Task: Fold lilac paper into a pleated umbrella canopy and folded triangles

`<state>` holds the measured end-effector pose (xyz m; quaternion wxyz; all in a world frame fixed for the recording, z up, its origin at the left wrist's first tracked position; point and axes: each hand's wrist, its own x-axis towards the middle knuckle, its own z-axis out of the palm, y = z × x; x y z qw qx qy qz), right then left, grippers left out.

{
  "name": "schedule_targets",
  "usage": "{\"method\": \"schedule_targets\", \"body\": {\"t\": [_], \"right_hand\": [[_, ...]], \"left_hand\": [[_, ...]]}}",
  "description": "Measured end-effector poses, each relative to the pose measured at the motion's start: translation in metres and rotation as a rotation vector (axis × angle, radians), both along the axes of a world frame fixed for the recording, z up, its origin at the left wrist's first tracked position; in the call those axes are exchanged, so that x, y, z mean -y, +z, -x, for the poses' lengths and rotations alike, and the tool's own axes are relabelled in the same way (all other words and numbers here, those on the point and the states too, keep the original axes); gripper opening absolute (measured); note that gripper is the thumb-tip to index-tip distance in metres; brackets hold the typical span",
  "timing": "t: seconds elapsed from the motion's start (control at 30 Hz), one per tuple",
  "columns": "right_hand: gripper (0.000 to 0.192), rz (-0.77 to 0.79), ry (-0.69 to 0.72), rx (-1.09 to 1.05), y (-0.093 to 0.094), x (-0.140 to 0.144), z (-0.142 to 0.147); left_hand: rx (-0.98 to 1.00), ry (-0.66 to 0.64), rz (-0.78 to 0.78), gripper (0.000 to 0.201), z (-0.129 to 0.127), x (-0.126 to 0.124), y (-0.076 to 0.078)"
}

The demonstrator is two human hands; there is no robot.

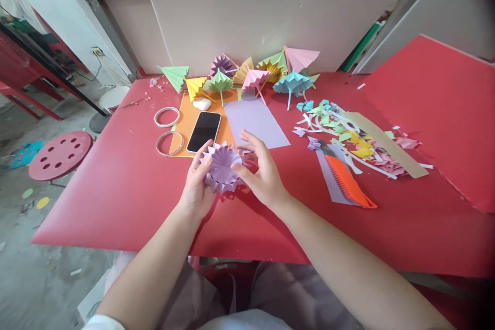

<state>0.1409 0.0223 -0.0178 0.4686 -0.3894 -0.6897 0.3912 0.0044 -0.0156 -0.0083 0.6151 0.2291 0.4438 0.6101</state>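
A light purple pleated paper disc point(224, 165) with a zigzag rim is held above the near part of the red table, its folds meeting at the centre. My left hand point(197, 183) grips its left side, thumb on the front and fingers partly hidden behind. On the right side, the thumb of my right hand point(265, 172) touches the pleats, while its other fingers are spread apart beyond the rim. Just behind the disc are a black-screened phone point(204, 132) and a flat purple paper sheet point(257, 122).
Several folded paper umbrellas point(292, 85) line the back of the red table point(127, 191). Two tape rolls point(169, 143) lie left of the phone, over orange paper point(185, 113). Paper scraps point(361, 144) and an orange-handled tool point(348, 183) lie right. A red stool point(61, 155) stands left.
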Motion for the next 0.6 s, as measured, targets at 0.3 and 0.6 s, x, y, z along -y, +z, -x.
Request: {"method": "schedule_targets", "body": {"t": [0.3, 0.6], "right_hand": [[0.074, 0.379, 0.077, -0.157, -0.007, -0.009, 0.000], [0.081, 0.526, 0.148, -0.279, -0.012, -0.014, 0.003]], "left_hand": [[-0.012, 0.085, -0.058, 0.052, 0.000, 0.001, 0.001], [-0.115, 0.067, 0.003, 0.062, 0.000, 0.001, 0.003]]}}
